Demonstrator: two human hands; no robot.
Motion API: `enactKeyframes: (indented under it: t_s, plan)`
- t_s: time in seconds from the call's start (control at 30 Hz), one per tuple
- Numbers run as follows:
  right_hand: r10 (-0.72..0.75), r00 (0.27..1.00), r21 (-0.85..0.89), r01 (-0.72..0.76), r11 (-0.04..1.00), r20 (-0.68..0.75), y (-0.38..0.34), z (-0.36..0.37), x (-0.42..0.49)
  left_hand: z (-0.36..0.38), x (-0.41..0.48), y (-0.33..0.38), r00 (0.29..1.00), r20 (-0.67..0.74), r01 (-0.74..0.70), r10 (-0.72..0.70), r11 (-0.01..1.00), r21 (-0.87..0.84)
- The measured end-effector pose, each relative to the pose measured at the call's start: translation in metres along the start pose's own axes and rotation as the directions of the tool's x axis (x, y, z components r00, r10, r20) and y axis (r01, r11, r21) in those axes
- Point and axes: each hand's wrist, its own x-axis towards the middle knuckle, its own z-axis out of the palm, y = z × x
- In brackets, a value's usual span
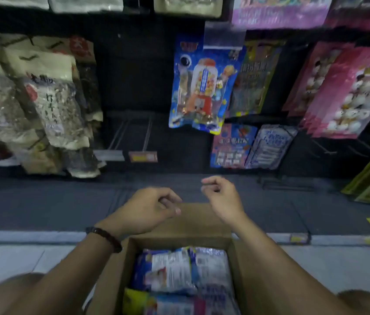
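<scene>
- Far left of the rack: beige bags (43, 105) hang stacked several deep. That row looks fully stocked.
- Just right of them: two bare pegs (134, 133) jut out of the dark back panel, with a price tag (143, 156) at the front tip of one. Judgement: this is the gap being filled.
- Left hand (149, 209), with a bead bracelet (104, 237) at the wrist, hovers over the far-left corner of the cardboard box (193, 223). Its fingers are loosely curled, thumb against fingertips, and nothing shows in its grasp.
- The box stands open on the floor between the knees, its far flap folded outward toward the rack. That probably keeps the stock within easy reach.
- Packets (179, 271) lie flat inside, filling the box from wall to wall.
- Above the box, a blue packet (202, 92) hangs alone from a peg, front outward and slightly tilted. It is probably the same stock.
- Right hand (222, 198) sits beyond the box's far-right corner, raised toward the rack. Its fingers are curled with thumb and forefinger close together, and no item is visible between them; blur limits certainty.
- Far right: pink packs (350, 94) hang in dense rows.
</scene>
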Motion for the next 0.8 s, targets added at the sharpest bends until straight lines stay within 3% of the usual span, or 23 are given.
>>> enactKeyframes:
  t_s: [0.07,0.17,0.2,0.33,0.53,0.8]
  plan:
    - [0.122,0.990,-0.031,-0.120,0.992,0.063,0.049,0.018,-0.017,0.028,-0.012,-0.023,0.999,0.027,0.018,-0.022,0.992,0.128]
    - [0.322,0.928,-0.236,-0.276,0.932,0.185,0.113,0.034,-0.040,0.051,-0.021,-0.049,0.969,0.229,-0.026,-0.098,0.875,0.484]
    - [0.383,0.898,-0.300,-0.312,0.901,0.217,0.132,0.040,-0.046,0.055,-0.021,-0.057,0.955,0.268,-0.032,-0.128,0.852,0.523]
    - [0.619,0.750,-0.460,-0.475,0.750,0.235,0.179,0.067,-0.061,0.058,-0.008,-0.070,0.924,0.353,-0.034,-0.150,0.884,0.466]
    - [0.697,0.695,-0.427,-0.584,0.690,0.176,0.213,0.113,-0.048,0.058,0.007,-0.084,0.918,0.360,-0.018,-0.166,0.890,0.456]
    - [0.814,0.557,-0.354,-0.737,0.576,0.164,0.217,0.138,-0.044,0.055,0.009,-0.098,0.883,0.389,0.053,-0.264,0.878,0.477]
